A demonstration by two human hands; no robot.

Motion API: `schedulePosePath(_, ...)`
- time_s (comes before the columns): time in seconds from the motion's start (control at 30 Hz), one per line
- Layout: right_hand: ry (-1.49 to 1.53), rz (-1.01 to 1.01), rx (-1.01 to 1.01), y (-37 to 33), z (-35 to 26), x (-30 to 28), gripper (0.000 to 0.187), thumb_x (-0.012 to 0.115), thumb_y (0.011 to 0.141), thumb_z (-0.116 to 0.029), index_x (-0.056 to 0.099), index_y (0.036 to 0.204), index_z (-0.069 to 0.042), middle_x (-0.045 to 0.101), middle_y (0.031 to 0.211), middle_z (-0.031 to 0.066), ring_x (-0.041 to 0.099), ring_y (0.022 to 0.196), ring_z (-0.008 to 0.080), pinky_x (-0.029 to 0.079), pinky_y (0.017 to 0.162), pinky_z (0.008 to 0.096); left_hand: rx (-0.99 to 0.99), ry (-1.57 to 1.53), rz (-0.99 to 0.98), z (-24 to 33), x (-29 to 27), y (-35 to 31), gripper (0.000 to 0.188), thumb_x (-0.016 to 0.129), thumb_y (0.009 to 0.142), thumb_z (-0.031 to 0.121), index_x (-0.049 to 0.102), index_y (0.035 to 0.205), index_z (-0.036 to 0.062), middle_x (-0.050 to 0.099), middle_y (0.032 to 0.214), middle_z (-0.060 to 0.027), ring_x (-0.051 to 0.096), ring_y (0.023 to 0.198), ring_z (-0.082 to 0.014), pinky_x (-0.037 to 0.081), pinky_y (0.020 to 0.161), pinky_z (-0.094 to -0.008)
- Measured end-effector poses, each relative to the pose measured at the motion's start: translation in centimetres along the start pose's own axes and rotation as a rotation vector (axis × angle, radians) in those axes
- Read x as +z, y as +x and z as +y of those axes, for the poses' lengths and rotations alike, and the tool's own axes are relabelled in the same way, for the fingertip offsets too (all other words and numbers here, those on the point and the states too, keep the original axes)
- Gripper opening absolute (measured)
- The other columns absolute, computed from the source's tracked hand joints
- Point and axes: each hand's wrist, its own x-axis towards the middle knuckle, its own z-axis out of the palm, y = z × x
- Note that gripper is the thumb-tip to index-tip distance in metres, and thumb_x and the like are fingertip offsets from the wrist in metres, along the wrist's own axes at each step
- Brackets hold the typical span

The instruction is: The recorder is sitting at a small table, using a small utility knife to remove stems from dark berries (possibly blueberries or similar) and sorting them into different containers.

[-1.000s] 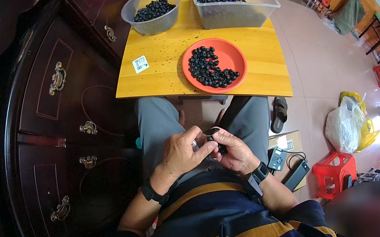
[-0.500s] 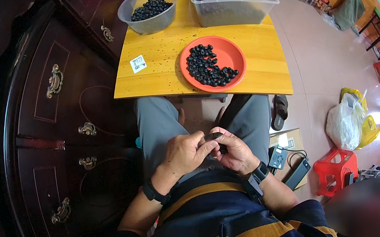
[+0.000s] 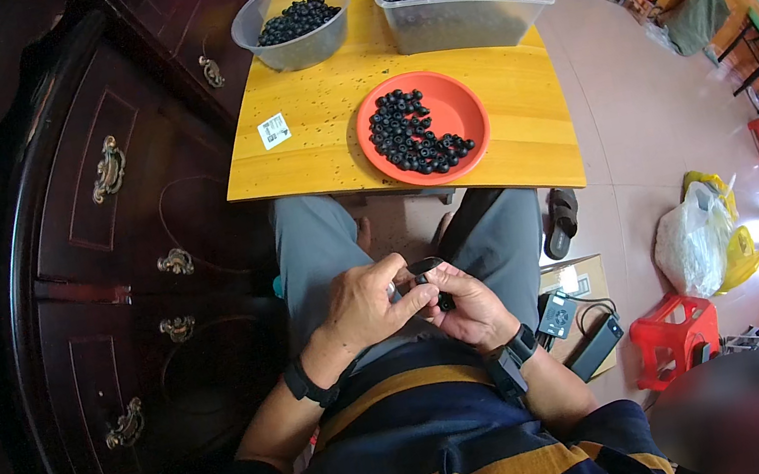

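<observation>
A small black part (image 3: 424,267) is pinched between the fingertips of the left hand (image 3: 366,302) and the right hand (image 3: 469,307), both closed on it above the lap, well short of the near edge of the yellow wooden table (image 3: 321,136). Open room is left between that edge and the hands, where only the grey-trousered knees are seen. The left side is closed off by a dark carved cabinet (image 3: 104,286) just beside the table. An orange plate (image 3: 455,102) of black rings is set near the table's front edge; a round clear bowl (image 3: 297,46) and a rectangular clear tub (image 3: 463,19), both holding black rings, are placed at the far edge. A small white square label (image 3: 274,131) is stuck on the tabletop left of the plate. On the floor to the right, a white and yellow bag (image 3: 704,236) and a red stool (image 3: 674,339) are seen
</observation>
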Motion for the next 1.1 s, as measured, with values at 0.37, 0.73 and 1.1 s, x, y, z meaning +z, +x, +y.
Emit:
schedulePosePath(0.37, 0.005, -0.004, -0.056, -0.2, -0.3, -0.8, 0.006, 0.060, 0.094, -0.011, 0.059, 0.100, -0.011, 0.058, 0.082, -0.0029, 0.056, 0.070, 0.0073, 0.048, 0.062, 0.0211, 0.021, 0.041, -0.069, 0.0, 0.4, 0.5, 0.045, 0.065, 0.088, 0.045, 0.056, 0.070, 0.0045, 0.064, 0.063, -0.0135, 0.065, 0.060, -0.0331, 0.048, 0.052, -0.0404)
schedulePosePath(0.73, 0.046, -0.030, -0.069, -0.5, -0.6, -0.5, 0.007, 0.061, 0.095, -0.016, 0.060, 0.099, -0.010, 0.060, 0.084, -0.0028, 0.058, 0.071, 0.0069, 0.050, 0.064, 0.0210, 0.063, -0.030, -0.039, 0.8, 0.4, 0.7, 0.030, 0.071, 0.087, 0.029, 0.059, 0.079, 0.0030, 0.062, 0.063, -0.0113, 0.065, 0.056, -0.0243, 0.047, 0.051, -0.0340)
schedulePosePath(1.1, 0.065, 0.084, 0.038, -0.4, 0.2, -1.4, 0.005, 0.060, 0.096, -0.017, 0.059, 0.098, -0.014, 0.061, 0.089, -0.0038, 0.059, 0.074, 0.0064, 0.052, 0.069, 0.0220, 0.032, 0.098, -0.116, 1.0, -0.3, 1.6, 0.018, 0.072, 0.079, 0.015, 0.060, 0.086, 0.0040, 0.064, 0.067, -0.0102, 0.065, 0.058, -0.0258, 0.049, 0.053, -0.0347)
